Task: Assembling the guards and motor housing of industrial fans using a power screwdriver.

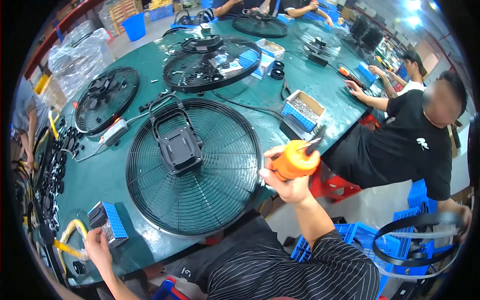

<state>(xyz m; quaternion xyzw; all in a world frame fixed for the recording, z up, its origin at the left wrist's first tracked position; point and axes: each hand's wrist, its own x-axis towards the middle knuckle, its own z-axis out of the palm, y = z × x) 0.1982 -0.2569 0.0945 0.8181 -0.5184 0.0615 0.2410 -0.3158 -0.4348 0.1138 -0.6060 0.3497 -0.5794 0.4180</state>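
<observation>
Nearest is your striped shirt [295, 270], at the lower edge. Your right hand [289, 188] is closed around an orange tool [297, 161], lifted just to the right of the big black fan [184, 150], its dark tip pointing to the upper right. Your left hand [98, 248] is half curled at the edge of a small blue box [117, 220] with metal pieces; if the fingers pinch one, I cannot tell. The fan lies on the green table [92, 172]. Behind it are other fans, and at right a person in black [410, 130] sits.
</observation>
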